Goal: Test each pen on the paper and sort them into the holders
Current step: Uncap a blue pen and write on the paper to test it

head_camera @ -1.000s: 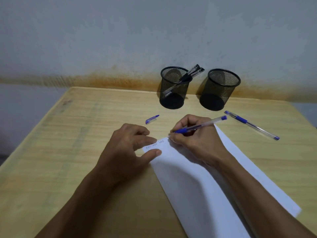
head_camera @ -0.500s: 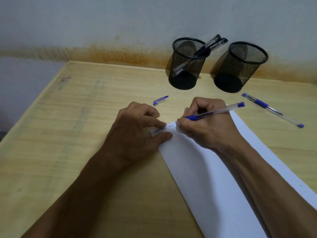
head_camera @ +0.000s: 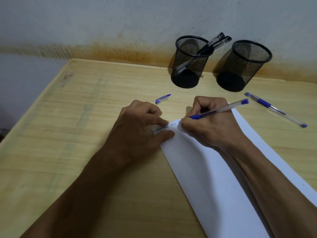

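Holders [head_camera: 188,66] lower since before | wooden table [head_camera: 85,117] | stained wall [head_camera: 120,50]

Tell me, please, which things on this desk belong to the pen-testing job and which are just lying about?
Part of the job:
- pen gripped in the right hand
- paper, pressed flat by the left hand
- spare pen on the desk
- left holder, with black pens in it
- right holder

Lying about:
- loose cap

pen tip [head_camera: 182,121] hidden; scribbles [head_camera: 172,125] perhaps illegible
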